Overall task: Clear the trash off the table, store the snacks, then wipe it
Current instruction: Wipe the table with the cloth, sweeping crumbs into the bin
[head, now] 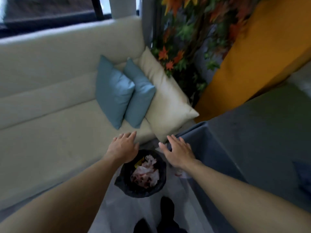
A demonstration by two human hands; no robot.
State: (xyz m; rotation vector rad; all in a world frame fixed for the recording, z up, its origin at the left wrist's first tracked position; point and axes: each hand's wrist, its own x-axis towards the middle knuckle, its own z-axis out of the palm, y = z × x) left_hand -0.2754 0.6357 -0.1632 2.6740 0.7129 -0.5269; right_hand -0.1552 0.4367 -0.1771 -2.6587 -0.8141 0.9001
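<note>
Hovering over the bin (162,172), the left hand (123,147) and the right hand (178,152) are both released: fingers straight and spread, palms down, grasping nothing. The left hand is above the bin's far-left rim. The right hand is just to the right of the bin, at the edge of the table (260,132).

Location of the trash: a crumpled paper (146,174), white with red stains, lies inside the bin on top of the contents. A yellow wrapper (139,162) lies beside it, partly under it. A small white and red scrap (180,173) shows below the right wrist, outside the bin. Blur prevents telling what it rests on. Snacks are not in view.

Handling, as judged:
- Paper: light, soft, compressible. The red stains may be wet and may smear. Pinch a clean white fold, or press from above with flat fingers to compact it.
- Wrapper: light, thin, probably slick. Pinch an edge.
- Scrap: light. Pick with thumb and forefinger.
- Bin: lined with a black bag, limp and slippery, with a loose flap at the near-left rim. Grip the bin by its wall and not by the bag, which is likely to slide or tear.

The trash step appears largely done. Storing and wiping remain.
</note>
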